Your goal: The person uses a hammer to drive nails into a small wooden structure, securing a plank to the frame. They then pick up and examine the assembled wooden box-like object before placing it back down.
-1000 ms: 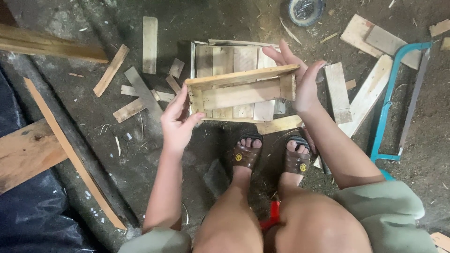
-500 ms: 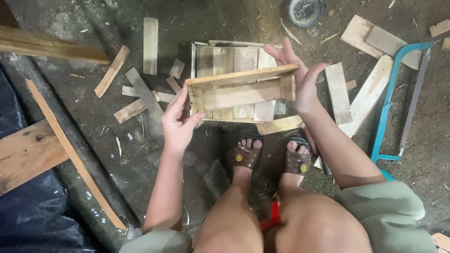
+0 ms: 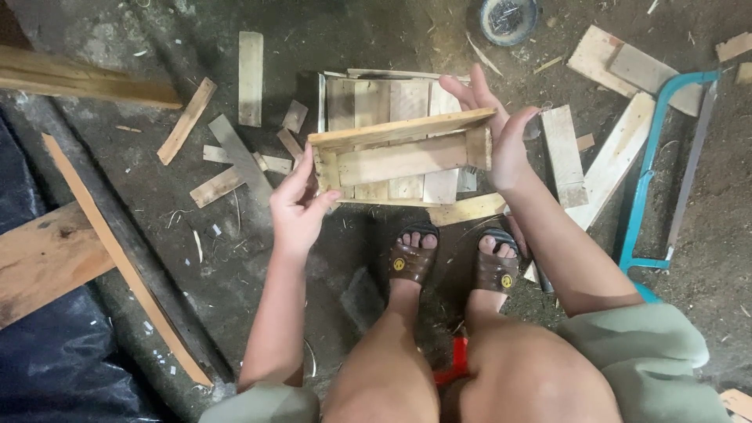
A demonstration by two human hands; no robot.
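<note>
Everything here is placed against the small pale wooden frame of nailed slats (image 3: 401, 153), which is held up off the dirt floor (image 3: 376, 47), above the person's two feet in brown sandals (image 3: 450, 262).

Far to the left of the frame, a sheet of dark blue-black plastic (image 3: 55, 360) covers the floor's lower corner, with a broad rough wooden plank (image 3: 39, 258) lying over it. A long thin orange-brown wooden strip (image 3: 117, 251) runs diagonally beside that plank. Closer in, left of the frame, short offcuts of pale wood (image 3: 227, 168) lie scattered on the floor.

The left hand (image 3: 296, 210) grips the frame's lower left corner; its fingers (image 3: 296, 174) are narrowed around the corner post, thumb pressing the near face. Directly behind the frame, a flat panel of pale wooden boards (image 3: 388, 106) lies on the floor, partly hidden by it.

The right hand (image 3: 501, 129) meets the frame's right end with an open palm; its fingers are spread wide and point upward, flat against the end block rather than curled around it.

Above and right of the frame sits a round dark tin of small nails (image 3: 509, 17). To the right of the frame, several pale wooden planks (image 3: 611, 117) lie overlapping on the floor. Furthest right, a teal-framed hacksaw (image 3: 666, 164) lies on the floor, well apart from the frame.
</note>
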